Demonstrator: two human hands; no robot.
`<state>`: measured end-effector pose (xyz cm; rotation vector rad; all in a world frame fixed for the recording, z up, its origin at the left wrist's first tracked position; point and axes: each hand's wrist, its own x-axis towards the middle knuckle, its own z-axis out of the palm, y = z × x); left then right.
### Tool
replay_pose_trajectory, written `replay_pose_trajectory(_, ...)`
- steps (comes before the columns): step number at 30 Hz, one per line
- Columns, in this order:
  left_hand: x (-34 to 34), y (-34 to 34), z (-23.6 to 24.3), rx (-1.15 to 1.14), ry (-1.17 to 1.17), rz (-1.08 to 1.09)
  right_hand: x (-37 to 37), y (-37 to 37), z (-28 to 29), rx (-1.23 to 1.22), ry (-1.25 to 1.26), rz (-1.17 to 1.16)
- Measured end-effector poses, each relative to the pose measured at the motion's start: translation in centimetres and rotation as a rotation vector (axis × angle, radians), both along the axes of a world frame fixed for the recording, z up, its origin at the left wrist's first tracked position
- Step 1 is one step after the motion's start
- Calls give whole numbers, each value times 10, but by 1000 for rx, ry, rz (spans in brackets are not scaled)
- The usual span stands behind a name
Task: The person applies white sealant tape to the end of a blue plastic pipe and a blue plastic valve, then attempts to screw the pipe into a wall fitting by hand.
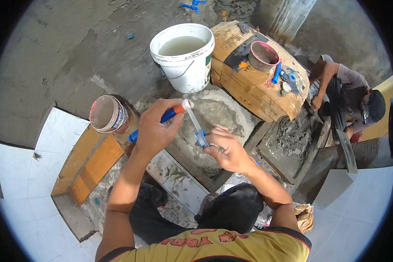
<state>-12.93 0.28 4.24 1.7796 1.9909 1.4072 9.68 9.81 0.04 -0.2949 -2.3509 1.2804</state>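
My left hand (155, 129) is closed around a blue pipe (167, 115) with an orange fitting (178, 108) near its upper end. White thread seal tape (187, 104) is wound over that end. From there a strip of the tape (193, 117) stretches down to a small blue spool (201, 138), which my right hand (228, 150) pinches between thumb and fingers. The pipe's lower end (133, 136) sticks out below my left hand, tilted. Both hands are above a rough, wet cement surface (225, 113).
Ahead stands a white bucket (185, 72) of cloudy water; a small brown bucket (105, 115) is at left. A cardboard box (236, 94) carries a pink-rimmed tub (263, 59) and a blue pipe piece (276, 73). Right are a wet-mortar trough (288, 142) and a crouching co-worker (353, 94).
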Motion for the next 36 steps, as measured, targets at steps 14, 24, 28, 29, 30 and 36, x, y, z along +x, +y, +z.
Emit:
replay_pose_trajectory(14,29,7,-2,32,131,-232,-65,73,-12,-695,213,-168)
replay_pose_trajectory(24,4,-1,7,-28,54,65,-3,-7,18,146,107,-132)
replay_pose_trajectory(28,15,6,-4,-257,16,-77,-15,3,56,274,263,-146)
replay_pose_trajectory(29,20,8,-6,-270,0,-94,-20,12,58,177,260,-152)
replay_pose_trajectory(30,22,7,-9,-253,58,-144,-30,23,55,69,265,-152)
replay_pose_trajectory(36,30,3,-1,-130,-67,-211,-56,83,-23,-630,50,-205)
